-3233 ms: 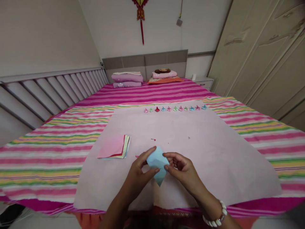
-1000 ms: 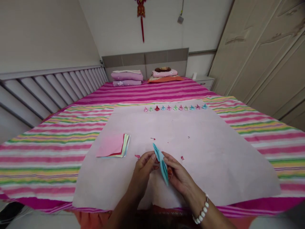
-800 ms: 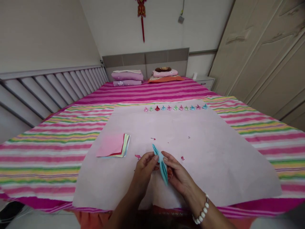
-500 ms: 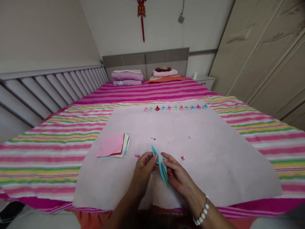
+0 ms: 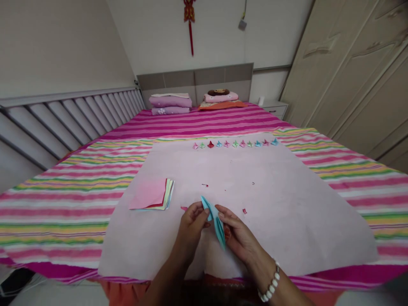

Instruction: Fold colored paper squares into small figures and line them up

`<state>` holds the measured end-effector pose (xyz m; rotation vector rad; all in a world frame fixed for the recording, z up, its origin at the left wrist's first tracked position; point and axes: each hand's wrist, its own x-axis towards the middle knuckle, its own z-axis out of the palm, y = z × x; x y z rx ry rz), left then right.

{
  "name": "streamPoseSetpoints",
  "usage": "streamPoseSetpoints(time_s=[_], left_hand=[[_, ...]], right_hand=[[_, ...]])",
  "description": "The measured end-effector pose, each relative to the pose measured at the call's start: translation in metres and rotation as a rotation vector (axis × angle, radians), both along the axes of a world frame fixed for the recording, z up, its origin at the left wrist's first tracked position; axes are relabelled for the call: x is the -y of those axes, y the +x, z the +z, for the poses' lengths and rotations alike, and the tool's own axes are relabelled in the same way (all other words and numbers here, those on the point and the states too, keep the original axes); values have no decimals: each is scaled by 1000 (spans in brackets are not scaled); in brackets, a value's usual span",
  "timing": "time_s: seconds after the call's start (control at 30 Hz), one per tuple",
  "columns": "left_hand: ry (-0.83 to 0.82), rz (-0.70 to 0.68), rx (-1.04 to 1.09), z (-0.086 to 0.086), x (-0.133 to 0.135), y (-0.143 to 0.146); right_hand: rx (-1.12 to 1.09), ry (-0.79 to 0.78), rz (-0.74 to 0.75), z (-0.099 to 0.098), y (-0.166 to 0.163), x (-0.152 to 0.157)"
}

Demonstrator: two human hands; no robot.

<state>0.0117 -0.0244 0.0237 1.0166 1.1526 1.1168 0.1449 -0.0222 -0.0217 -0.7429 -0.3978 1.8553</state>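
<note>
A folded light blue paper piece [image 5: 216, 222], narrow and pointed at both ends, is held between both hands just above the pale pink sheet [image 5: 287, 204]. My left hand [image 5: 191, 227] pinches its upper part with thumb and fingers. My right hand [image 5: 237, 236], with a white bead bracelet at the wrist, grips its lower right side. A stack of coloured paper squares [image 5: 152, 194] with a pink one on top lies to the left of my hands.
A row of several small folded paper shapes [image 5: 234, 144] lines the far edge of the sheet. Tiny red paper scraps [image 5: 244, 211] lie near my hands. The striped bedspread [image 5: 63, 191] surrounds the sheet; folded bedding [image 5: 170, 105] sits by the headboard, a wardrobe [image 5: 353, 76] at right.
Over three seconds the blue paper went from a broad kite shape to a narrow folded strip. In the last second the hands have barely shifted.
</note>
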Motion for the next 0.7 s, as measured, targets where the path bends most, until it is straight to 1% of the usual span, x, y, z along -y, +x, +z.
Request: streamPoseSetpoints(time_s=[0.17, 0.5, 0.7], left_hand=[[-8, 1, -5, 5, 2, 1], [7, 0, -24, 1, 2, 1], [1, 4, 23, 2, 2, 2]], right_hand=[[-17, 1, 3, 2, -1, 1], [-21, 15, 19, 0, -1, 1], [0, -10, 6, 0, -1, 0]])
